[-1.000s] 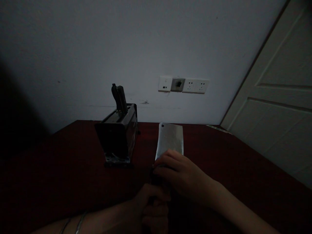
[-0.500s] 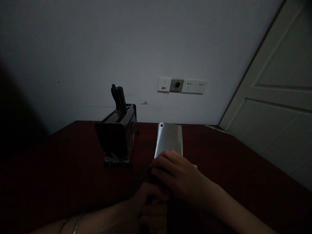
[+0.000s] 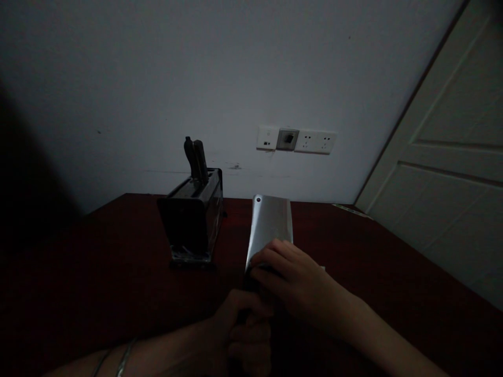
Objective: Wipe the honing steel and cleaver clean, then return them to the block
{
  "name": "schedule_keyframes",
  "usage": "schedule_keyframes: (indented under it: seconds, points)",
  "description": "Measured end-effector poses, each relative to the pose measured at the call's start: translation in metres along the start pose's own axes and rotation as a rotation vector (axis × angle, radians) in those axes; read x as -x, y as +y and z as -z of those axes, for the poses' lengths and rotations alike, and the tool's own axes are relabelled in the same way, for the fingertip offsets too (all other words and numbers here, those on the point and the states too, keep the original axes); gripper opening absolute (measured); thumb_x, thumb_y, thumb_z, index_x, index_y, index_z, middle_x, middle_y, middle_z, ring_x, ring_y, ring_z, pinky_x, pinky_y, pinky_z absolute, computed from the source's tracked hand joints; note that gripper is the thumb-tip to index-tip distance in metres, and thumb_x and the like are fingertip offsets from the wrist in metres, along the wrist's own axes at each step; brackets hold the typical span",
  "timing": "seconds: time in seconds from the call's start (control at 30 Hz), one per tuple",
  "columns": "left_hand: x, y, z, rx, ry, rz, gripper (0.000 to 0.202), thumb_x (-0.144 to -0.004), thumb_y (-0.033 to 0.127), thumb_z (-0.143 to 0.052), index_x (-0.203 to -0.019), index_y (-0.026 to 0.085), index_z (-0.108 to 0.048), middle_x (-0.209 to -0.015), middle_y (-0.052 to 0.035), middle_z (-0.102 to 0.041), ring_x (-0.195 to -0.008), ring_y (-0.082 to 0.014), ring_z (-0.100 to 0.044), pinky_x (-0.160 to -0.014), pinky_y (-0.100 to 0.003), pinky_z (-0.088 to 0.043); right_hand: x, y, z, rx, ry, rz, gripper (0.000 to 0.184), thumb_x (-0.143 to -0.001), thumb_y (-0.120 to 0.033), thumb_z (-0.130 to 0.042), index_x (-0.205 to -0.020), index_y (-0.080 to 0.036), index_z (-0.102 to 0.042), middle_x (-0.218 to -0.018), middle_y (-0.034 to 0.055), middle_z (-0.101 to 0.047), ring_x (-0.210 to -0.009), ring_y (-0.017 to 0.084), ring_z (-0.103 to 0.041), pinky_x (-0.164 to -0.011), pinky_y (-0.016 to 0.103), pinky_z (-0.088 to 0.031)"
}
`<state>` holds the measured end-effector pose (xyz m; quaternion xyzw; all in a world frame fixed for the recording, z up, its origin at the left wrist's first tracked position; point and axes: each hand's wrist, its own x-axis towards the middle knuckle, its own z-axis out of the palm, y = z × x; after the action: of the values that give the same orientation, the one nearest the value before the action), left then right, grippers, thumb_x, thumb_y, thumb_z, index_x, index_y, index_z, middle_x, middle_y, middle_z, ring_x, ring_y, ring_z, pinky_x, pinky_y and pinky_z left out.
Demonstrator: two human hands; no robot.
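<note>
A cleaver (image 3: 271,222) with a broad silver blade and a small hole in its far left corner points away from me. My left hand (image 3: 247,327) is closed in a fist at its near end, around the handle, which is mostly hidden in the dark. My right hand (image 3: 288,269) lies over the lower blade, fingers curled together and gripping near the handle; whether something else is under those fingers is hidden. Beside the right wrist, a small pale edge (image 3: 323,268) of something shows, too little to name.
A black knife block (image 3: 188,225) stands on the dark red table (image 3: 118,251), left of the cleaver, with black-handled tools (image 3: 196,159) upright in its slots. Wall sockets (image 3: 296,140) are behind. A white panelled door (image 3: 444,167) borders the right side. The light is dim.
The cleaver's blade has tilted slightly left, and my right hand has shifted a little right over it. My left hand keeps its grip. The whole view has moved slightly.
</note>
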<state>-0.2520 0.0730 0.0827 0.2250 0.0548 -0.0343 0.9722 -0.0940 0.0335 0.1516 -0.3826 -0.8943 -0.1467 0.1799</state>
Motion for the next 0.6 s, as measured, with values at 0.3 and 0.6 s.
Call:
schedule_keyframes:
  seconds: [0.3, 0.6]
  points:
    - [0.005, 0.007, -0.010, -0.002, 0.021, -0.033, 0.044, -0.072, 0.020, -0.049, -0.039, 0.016, -0.020, -0.027, 0.0053, -0.023, -0.025, -0.0053, -0.021, -0.040, -0.021, -0.019, 0.003, 0.000, 0.016, -0.010, -0.032, -0.059, 0.018, -0.090, -0.017, -0.043, -0.092, -0.016, -0.061, -0.096, 0.0051, -0.060, -0.081, 0.016, -0.047, -0.067, 0.029, -0.039]
    - [0.006, 0.001, -0.015, -0.052, 0.051, 0.051, 0.041, -0.070, 0.021, -0.052, -0.037, 0.016, -0.028, -0.028, 0.0047, -0.023, -0.028, -0.0060, -0.016, -0.034, -0.021, -0.008, 0.002, -0.006, 0.009, 0.035, 0.018, 0.037, 0.016, -0.088, -0.015, -0.046, -0.096, -0.013, -0.060, -0.099, 0.0080, -0.060, -0.084, 0.019, -0.047, -0.069, 0.032, -0.041]
